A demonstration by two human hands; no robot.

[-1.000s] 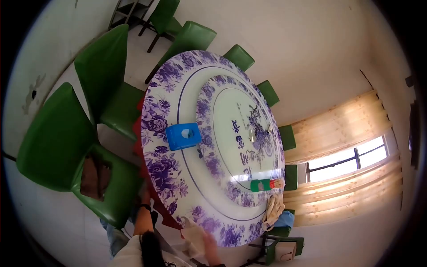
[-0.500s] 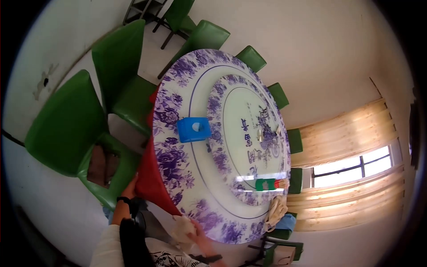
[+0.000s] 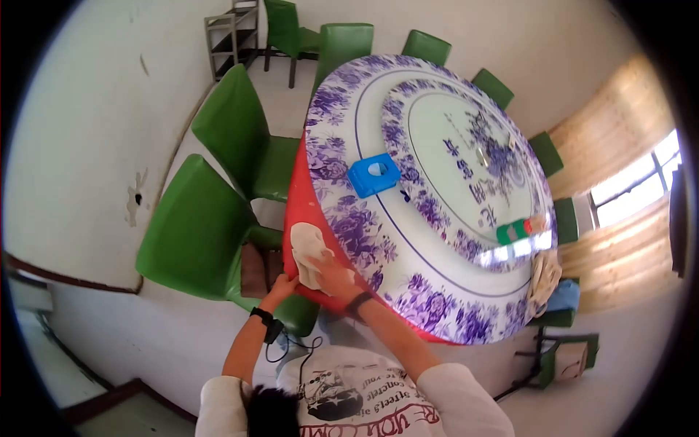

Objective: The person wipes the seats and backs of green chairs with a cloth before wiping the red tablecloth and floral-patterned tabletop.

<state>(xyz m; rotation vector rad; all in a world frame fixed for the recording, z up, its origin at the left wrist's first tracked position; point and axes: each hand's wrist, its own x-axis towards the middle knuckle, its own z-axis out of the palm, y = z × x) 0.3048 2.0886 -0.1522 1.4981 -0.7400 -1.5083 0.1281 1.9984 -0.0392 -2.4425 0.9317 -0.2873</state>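
My right hand (image 3: 335, 277) presses a white cloth (image 3: 309, 244) against the red tablecloth (image 3: 300, 207) hanging down the side of the round table. My left hand (image 3: 282, 290) is closed at the lower edge of that red tablecloth, just left of the right hand; its fingertips are partly hidden. Purple flowers and dark characters decorate the tabletop (image 3: 419, 251), which carries a raised round turntable (image 3: 444, 156). On the tabletop's near left part stands a blue tissue box (image 3: 374, 175).
Green chairs (image 3: 186, 233) surround the table, two close on my left. A green and red packet (image 3: 515, 231) lies on the turntable. Beige cloth (image 3: 545, 280) and something blue (image 3: 563, 296) are at the right edge. A metal rack (image 3: 233, 40) stands at the back.
My right hand has brought the white cloth from near my body up to the red tablecloth's side. My left hand stays by its edge. The view has turned, shifting the table rightward.
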